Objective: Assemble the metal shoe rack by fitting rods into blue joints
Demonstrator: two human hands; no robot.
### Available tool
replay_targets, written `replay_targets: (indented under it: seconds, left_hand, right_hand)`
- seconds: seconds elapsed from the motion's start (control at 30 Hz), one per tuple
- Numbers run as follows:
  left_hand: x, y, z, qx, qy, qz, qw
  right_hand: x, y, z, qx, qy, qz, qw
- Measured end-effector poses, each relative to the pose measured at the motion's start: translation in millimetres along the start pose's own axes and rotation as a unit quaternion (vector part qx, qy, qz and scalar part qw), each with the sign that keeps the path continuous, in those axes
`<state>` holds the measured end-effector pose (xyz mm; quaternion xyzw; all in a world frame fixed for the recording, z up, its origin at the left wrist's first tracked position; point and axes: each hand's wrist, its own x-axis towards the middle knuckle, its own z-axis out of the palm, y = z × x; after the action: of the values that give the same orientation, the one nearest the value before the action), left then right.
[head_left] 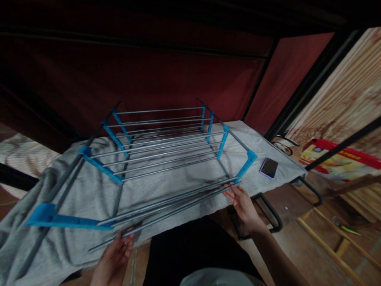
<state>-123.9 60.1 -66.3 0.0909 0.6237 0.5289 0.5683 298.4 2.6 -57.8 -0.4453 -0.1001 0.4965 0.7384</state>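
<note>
A rack of grey metal rods (160,155) joined by blue plastic brackets (101,169) lies on a grey cloth (178,190). Its near side carries a bundle of loose rods (169,204) running from a blue bracket at the left (59,218) to one at the right (245,163). My left hand (114,256) is below the left end of the bundle, fingers curled up against the lowest rod. My right hand (242,200) touches the right end of the bundle with its fingertips pinched on the rods.
A dark phone (268,167) lies on the cloth at the right. Dark red fabric panels (149,79) and black frame bars stand behind. A black metal bed-frame loop (268,214), wooden slats (327,246) and a red and yellow box (339,159) are on the floor at the right.
</note>
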Motion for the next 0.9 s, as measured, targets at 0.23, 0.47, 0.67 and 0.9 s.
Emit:
replay_targets:
  seconds: [0.23, 0.47, 0.67, 0.9]
  left_hand:
    - [-49.2, -11.7, 39.1, -0.038, -0.079, 0.049, 0.995]
    - [-85.8, -29.0, 69.7, 0.117, -0.155, 0.209, 0.958]
    - [-118.7, -32.6, 98.3, 0.227, -0.273, 0.303, 0.884]
    - [-111.9, -9.5, 91.7, 0.414, -0.252, 0.453, 0.748]
  right_hand:
    - [-12.3, 26.8, -16.8, 0.022, 0.032, 0.061, 0.997]
    - [-49.9, 75.7, -11.7, 0.029, -0.020, 0.197, 0.980]
    - [-81.0, 92.2, 25.2, 0.030, -0.096, 0.351, 0.931]
    - [-93.2, 61.6, 67.4, -0.074, -0.222, 0.322, 0.917]
